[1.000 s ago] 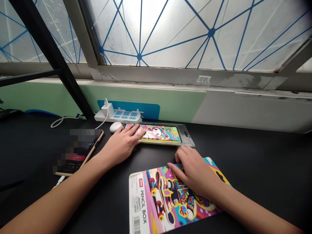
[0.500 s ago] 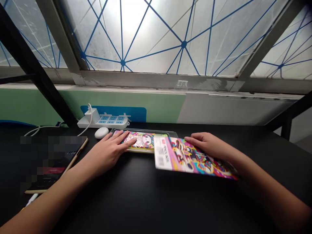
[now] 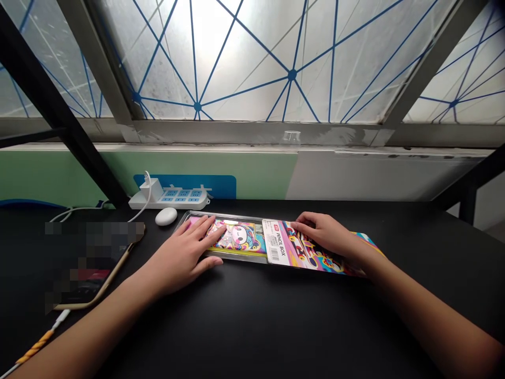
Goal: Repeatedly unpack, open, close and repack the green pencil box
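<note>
My left hand (image 3: 185,252) lies with fingers spread over the left end of a colourful pencil box (image 3: 240,237) with a cartoon face. The box sits in a clear plastic tray (image 3: 224,215) on the black desk. My right hand (image 3: 321,231) has its fingers curled on the upper edge of a bright printed card (image 3: 294,250), gripping it. "PENCIL BOX" and a barcode show on the card's white left end. That end overlaps the right part of the tray; my right hand and forearm cover some of the card.
A tablet-like device (image 3: 98,279) with a tan edge lies at left, with a white and orange cable (image 3: 39,342) below it. A white oval object (image 3: 166,216) and a power strip (image 3: 173,197) stand behind. Black frame bars (image 3: 59,116) slant at both sides before the window.
The card in my right hand has come down from a tilted, raised position and moved slightly right, flatter against the tray. My left thumb has spread out from the fingers.
</note>
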`<state>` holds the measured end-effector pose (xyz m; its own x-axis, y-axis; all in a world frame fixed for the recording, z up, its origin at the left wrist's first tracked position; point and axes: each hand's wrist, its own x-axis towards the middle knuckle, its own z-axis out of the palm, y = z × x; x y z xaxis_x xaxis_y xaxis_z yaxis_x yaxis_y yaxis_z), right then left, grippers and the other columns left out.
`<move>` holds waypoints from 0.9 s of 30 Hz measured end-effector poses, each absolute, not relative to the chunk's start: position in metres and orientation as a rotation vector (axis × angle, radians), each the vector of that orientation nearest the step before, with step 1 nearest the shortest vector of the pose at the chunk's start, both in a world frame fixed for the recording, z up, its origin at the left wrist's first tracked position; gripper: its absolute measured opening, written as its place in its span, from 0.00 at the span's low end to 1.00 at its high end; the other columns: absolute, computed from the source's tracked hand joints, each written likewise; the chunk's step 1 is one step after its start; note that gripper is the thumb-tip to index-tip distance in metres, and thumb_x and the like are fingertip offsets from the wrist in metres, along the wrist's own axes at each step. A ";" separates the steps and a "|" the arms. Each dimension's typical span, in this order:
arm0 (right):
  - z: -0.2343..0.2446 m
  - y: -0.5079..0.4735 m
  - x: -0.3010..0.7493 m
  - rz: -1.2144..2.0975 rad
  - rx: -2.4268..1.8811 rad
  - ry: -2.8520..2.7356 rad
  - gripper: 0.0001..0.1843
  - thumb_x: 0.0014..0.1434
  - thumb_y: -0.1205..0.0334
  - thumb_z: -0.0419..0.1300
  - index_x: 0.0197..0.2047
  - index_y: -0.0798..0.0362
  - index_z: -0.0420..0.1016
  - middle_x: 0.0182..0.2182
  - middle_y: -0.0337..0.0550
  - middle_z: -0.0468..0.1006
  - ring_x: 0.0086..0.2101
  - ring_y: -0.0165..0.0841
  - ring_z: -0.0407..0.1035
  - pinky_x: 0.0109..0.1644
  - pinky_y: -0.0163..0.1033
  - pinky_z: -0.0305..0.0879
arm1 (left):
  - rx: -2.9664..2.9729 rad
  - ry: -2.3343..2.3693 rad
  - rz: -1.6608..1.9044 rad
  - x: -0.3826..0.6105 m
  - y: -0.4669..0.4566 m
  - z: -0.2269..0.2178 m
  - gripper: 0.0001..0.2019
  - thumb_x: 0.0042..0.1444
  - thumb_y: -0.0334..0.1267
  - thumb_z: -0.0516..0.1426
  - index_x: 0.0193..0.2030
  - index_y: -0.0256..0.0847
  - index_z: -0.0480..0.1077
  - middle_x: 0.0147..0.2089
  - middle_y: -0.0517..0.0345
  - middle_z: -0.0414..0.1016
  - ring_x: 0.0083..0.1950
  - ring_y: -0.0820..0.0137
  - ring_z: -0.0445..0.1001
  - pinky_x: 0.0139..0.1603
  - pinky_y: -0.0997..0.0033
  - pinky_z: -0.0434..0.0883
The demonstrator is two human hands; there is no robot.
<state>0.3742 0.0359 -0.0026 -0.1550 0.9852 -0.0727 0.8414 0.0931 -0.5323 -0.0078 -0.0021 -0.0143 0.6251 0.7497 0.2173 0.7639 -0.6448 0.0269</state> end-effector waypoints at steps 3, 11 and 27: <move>-0.003 0.040 0.385 0.676 -1.808 -2.070 0.23 0.62 0.36 0.57 0.36 0.47 0.78 0.33 0.40 0.82 0.33 0.37 0.73 0.33 0.38 0.63 | -2.777 -1.299 -0.228 -0.010 0.001 -0.016 0.33 0.71 0.60 0.46 0.78 0.52 0.52 0.79 0.46 0.50 0.78 0.50 0.53 0.73 0.37 0.56; 0.008 0.047 0.415 0.668 -1.859 -2.046 0.25 0.56 0.32 0.61 0.32 0.47 0.78 0.26 0.39 0.79 0.27 0.34 0.68 0.28 0.38 0.59 | -2.817 -1.314 -0.196 -0.016 0.004 -0.014 0.31 0.71 0.60 0.45 0.77 0.57 0.50 0.79 0.52 0.48 0.79 0.52 0.51 0.74 0.39 0.55; 0.015 0.046 0.423 0.536 -1.900 -2.013 0.25 0.55 0.33 0.61 0.33 0.48 0.79 0.29 0.42 0.82 0.30 0.37 0.72 0.31 0.39 0.63 | -2.833 -1.234 -0.291 -0.030 0.017 -0.018 0.30 0.70 0.54 0.54 0.76 0.62 0.52 0.79 0.52 0.52 0.76 0.49 0.57 0.72 0.39 0.58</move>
